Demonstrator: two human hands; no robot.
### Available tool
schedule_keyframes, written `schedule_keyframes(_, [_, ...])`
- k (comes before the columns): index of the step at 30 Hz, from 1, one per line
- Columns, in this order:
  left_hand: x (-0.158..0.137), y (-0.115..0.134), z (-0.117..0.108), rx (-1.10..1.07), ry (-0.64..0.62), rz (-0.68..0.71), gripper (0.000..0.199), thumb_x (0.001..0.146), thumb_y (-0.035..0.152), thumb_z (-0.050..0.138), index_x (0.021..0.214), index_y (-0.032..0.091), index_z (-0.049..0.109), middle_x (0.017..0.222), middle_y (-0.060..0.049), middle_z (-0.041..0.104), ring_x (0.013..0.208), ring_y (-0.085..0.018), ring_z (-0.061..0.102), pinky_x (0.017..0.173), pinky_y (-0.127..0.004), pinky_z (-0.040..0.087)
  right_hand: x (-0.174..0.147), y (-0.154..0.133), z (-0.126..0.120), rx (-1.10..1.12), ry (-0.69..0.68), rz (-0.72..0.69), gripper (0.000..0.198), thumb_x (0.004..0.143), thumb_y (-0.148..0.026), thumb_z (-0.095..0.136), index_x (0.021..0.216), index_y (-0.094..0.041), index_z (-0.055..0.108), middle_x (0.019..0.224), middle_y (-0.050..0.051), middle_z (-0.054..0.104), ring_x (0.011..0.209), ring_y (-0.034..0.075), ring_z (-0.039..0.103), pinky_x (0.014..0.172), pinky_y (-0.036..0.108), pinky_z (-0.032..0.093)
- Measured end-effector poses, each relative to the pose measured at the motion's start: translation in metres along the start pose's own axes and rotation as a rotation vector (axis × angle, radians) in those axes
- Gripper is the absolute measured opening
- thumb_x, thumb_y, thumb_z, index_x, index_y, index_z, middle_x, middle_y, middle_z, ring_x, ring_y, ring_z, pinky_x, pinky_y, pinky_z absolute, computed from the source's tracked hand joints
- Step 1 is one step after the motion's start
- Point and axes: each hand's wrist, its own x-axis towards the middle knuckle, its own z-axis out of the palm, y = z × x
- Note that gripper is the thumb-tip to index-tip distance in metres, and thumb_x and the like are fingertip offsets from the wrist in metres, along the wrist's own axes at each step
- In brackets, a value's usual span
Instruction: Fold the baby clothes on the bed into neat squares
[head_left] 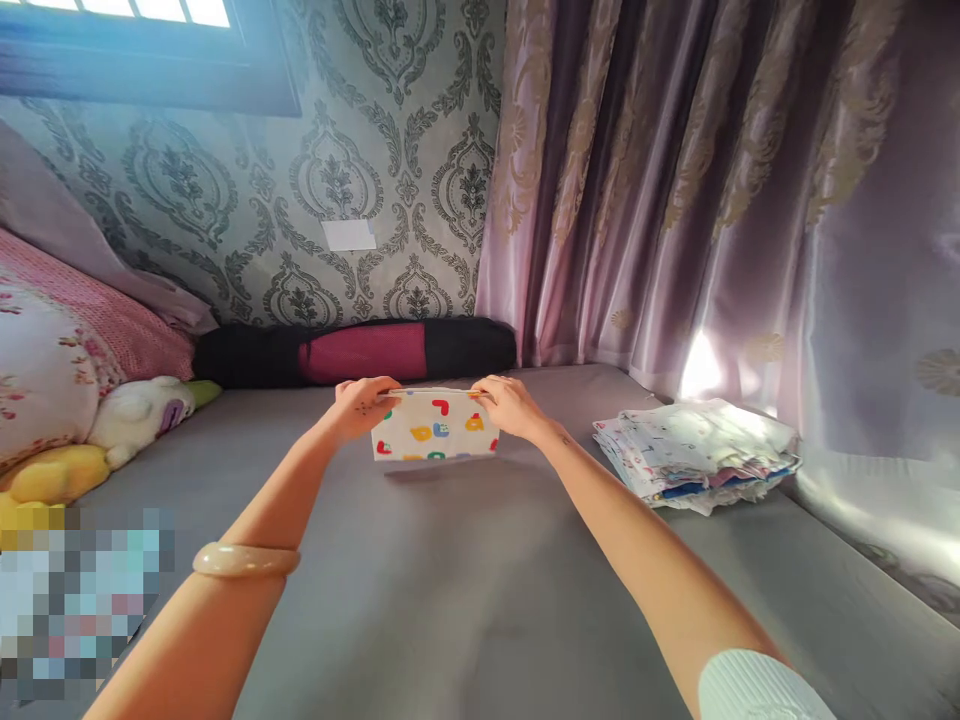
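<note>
A white cloth (405, 415) printed with red, yellow, blue and green shapes hangs just above the grey bed sheet, its upper edge stretched between my two hands. My left hand (361, 405) pinches the top left corner. At the top right corner, my right hand (514, 404) is closed on the same edge. The cloth looks folded along the top, and its lower edge hangs straight over a shadow on the sheet. To the right lies a stack of folded printed cloths (697, 445), apart from my hands.
A black and magenta bolster-like bag (364, 350) lies along the patterned wall. Purple curtains (637, 200) hang on the right. At left are a floral pillow (37, 360), a white plush toy (139, 415) and a yellow one (60, 475). The grey sheet (420, 590) spreads in front.
</note>
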Motion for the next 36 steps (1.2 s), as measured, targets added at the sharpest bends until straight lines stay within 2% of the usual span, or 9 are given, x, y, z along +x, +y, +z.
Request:
schedule_keyframes(2, [-0.007,0.004,0.001,0.074,0.078,0.037,0.031,0.083,0.03,0.045,0.101,0.022,0.068,0.088,-0.005,0.073,0.089,-0.024,0.061,0.099,-0.046,0.033,-0.006,-0.003,0.002,-0.025,0.059,-0.036,0.026,0.097,-0.016,0.044,0.112,-0.022,0.065,0.11,0.003,0.069,0.104,0.016,0.059,0.099,0.03,0.033])
schedule_keyframes(5, [-0.024,0.003,0.015,0.123,0.147,0.08,0.031,0.084,0.025,0.041,0.1,0.023,0.067,0.102,-0.006,0.073,0.101,-0.024,0.06,0.103,-0.047,0.028,-0.024,-0.006,0.014,-0.061,0.08,-0.08,0.029,0.097,-0.012,0.04,0.111,-0.022,0.063,0.109,0.003,0.069,0.104,0.016,0.059,0.107,0.033,0.026])
schedule_keyframes(11, [-0.076,-0.003,0.046,0.125,0.117,0.155,0.031,0.085,0.022,0.039,0.097,0.027,0.066,0.097,-0.002,0.073,0.099,-0.021,0.061,0.107,-0.045,0.025,-0.074,-0.012,0.039,-0.05,0.036,-0.147,0.029,0.094,-0.011,0.039,0.108,-0.021,0.062,0.109,0.005,0.068,0.103,0.017,0.059,0.111,0.037,0.024])
schedule_keyframes(20, [-0.135,-0.005,0.067,0.114,-0.127,0.256,0.042,0.085,0.01,0.032,0.107,0.026,0.064,0.117,-0.003,0.07,0.11,-0.018,0.062,0.112,-0.044,0.021,-0.122,-0.012,0.069,0.018,-0.165,-0.206,0.035,0.088,-0.005,0.038,0.109,-0.02,0.062,0.123,0.007,0.063,0.116,0.02,0.053,0.103,0.036,0.036])
schedule_keyframes(25, [-0.153,-0.006,0.07,0.099,-0.272,0.271,0.051,0.077,0.004,0.035,0.116,0.026,0.061,0.127,-0.004,0.065,0.12,-0.02,0.057,0.113,-0.044,0.022,-0.136,-0.014,0.07,0.011,-0.221,-0.215,0.039,0.085,-0.001,0.037,0.109,-0.019,0.063,0.128,0.007,0.06,0.119,0.018,0.052,0.1,0.032,0.038])
schedule_keyframes(28, [-0.154,-0.001,0.067,0.083,-0.288,0.262,0.047,0.074,0.008,0.041,0.113,0.025,0.062,0.126,-0.005,0.065,0.118,-0.022,0.057,0.112,-0.045,0.025,-0.13,-0.017,0.065,0.023,-0.228,-0.188,0.034,0.082,-0.003,0.043,0.102,-0.019,0.065,0.119,0.006,0.065,0.112,0.018,0.056,0.096,0.032,0.04])
schedule_keyframes(31, [-0.139,0.01,0.071,0.066,-0.229,0.165,0.032,0.083,0.016,0.04,0.103,0.023,0.063,0.112,-0.005,0.071,0.105,-0.021,0.063,0.106,-0.043,0.035,-0.108,-0.023,0.069,0.016,-0.227,-0.097,0.03,0.085,-0.006,0.043,0.096,-0.019,0.067,0.103,0.004,0.07,0.099,0.018,0.061,0.092,0.031,0.042])
schedule_keyframes(33, [-0.121,0.02,0.082,0.086,-0.147,0.057,0.032,0.09,0.019,0.036,0.108,0.021,0.062,0.112,-0.007,0.07,0.107,-0.021,0.063,0.102,-0.042,0.039,-0.088,-0.029,0.078,0.007,-0.192,-0.055,0.034,0.088,-0.008,0.039,0.106,-0.018,0.067,0.111,0.006,0.069,0.106,0.018,0.06,0.096,0.031,0.041])
schedule_keyframes(36, [-0.092,0.03,0.106,0.151,-0.105,-0.04,0.04,0.089,0.014,0.037,0.125,0.018,0.055,0.136,-0.011,0.058,0.127,-0.024,0.051,0.107,-0.044,0.036,-0.06,-0.039,0.1,-0.035,-0.18,-0.037,0.041,0.094,-0.016,0.036,0.129,-0.013,0.056,0.138,0.012,0.054,0.13,0.022,0.046,0.109,0.037,0.032])
